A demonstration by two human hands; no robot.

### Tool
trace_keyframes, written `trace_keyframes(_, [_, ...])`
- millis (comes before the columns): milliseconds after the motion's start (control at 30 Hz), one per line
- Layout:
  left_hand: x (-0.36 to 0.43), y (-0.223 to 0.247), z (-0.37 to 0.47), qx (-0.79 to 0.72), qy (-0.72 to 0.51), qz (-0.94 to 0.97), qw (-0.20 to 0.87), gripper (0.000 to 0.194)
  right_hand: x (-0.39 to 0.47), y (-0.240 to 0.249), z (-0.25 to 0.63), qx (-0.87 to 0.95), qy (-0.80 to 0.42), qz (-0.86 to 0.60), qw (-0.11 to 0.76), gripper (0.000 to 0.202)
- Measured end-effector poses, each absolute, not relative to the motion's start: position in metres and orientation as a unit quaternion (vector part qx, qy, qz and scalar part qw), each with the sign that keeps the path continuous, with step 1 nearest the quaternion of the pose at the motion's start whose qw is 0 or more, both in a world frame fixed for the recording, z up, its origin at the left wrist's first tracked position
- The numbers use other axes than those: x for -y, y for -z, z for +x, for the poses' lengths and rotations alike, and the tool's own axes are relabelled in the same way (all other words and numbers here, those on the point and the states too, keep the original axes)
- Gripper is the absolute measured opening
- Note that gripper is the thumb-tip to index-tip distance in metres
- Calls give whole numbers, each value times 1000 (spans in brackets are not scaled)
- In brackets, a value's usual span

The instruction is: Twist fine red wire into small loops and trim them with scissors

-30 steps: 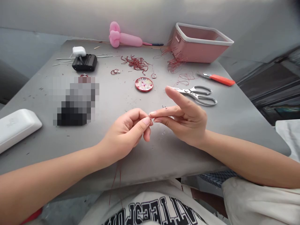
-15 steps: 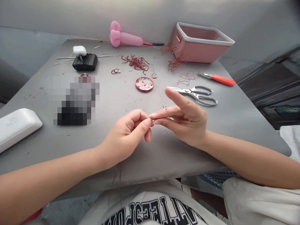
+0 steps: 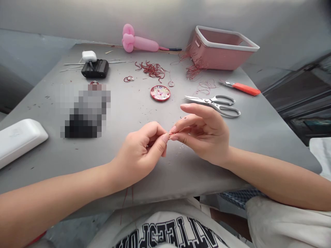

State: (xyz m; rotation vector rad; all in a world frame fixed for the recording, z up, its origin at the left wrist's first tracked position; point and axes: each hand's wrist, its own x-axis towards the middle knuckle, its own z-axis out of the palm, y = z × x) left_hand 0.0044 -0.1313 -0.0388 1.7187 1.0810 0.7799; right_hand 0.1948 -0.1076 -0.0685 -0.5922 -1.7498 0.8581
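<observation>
My left hand (image 3: 144,153) is closed in a pinch, with red thread (image 3: 132,194) hanging below it past the table's front edge. Its thumb and forefinger meet the fingertips of my right hand (image 3: 204,134). The right thumb and a finger are pinched together there, while the forefinger is raised and bent. A small reddish bit shows between the fingertips, too small to name. Beyond the hands sits a round red-rimmed dish (image 3: 160,93) of pale beads. Silver scissors (image 3: 214,102) lie just behind my right hand.
A pink bin (image 3: 219,55) stands at the back right, near red thread piles (image 3: 152,70). An orange-handled cutter (image 3: 245,89) lies at the right. A pink balloon (image 3: 142,43), a black device (image 3: 95,68) and a white case (image 3: 23,139) are also on the table (image 3: 103,151).
The raised forefinger of my right hand has bent and come down, and its other fingers have curled more. My left hand has barely moved; the view has shifted slightly.
</observation>
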Motion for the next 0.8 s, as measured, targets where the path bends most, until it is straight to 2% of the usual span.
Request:
trace_keyframes(267, [133,39,5,-433,-334,763,345,16,110,67,195,735,-371,-246,512,57])
trace_keyframes(400, [132,45,3,-404,-332,817,242,18,110,66,195,715,-427,-243,497,61])
trace_keyframes(500, [131,49,1,-388,-320,844,186,20,109,65,196,699,-467,-254,479,57])
trace_keyframes(600, [130,50,-1,-378,-324,849,177,20,109,65,195,681,-488,-260,480,55])
trace_keyframes(800, [128,50,-2,-398,-326,822,245,17,115,63,192,652,-511,-260,495,55])
